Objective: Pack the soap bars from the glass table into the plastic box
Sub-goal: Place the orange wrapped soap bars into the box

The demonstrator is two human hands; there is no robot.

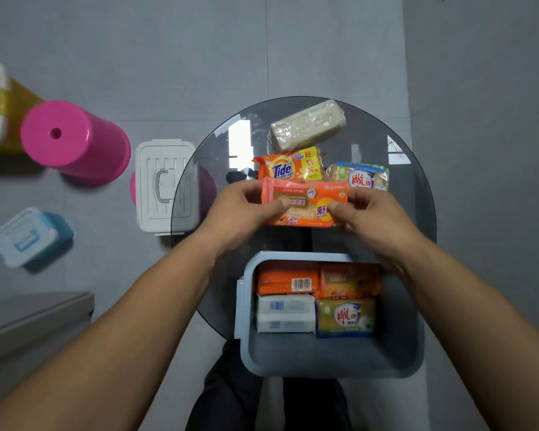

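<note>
Both hands hold an orange-pink wrapped soap bar (305, 199) above the round glass table (417, 194). My left hand (246, 206) pinches its left end and my right hand (364, 213) pinches its right end. Behind it on the glass lie an orange Tide bar (288, 165), a clear-wrapped bar with a blue and red label (360, 176) and a long pale bar in clear film (307, 124). The grey-blue plastic box (330, 359) stands at the table's near edge with several wrapped bars packed in its far half.
A white lid with a handle (159, 185) rests on a pink stool left of the table, partly under the glass. A second pink stool (75, 141) and a small blue box with a clear lid (28, 237) stand on the grey floor farther left.
</note>
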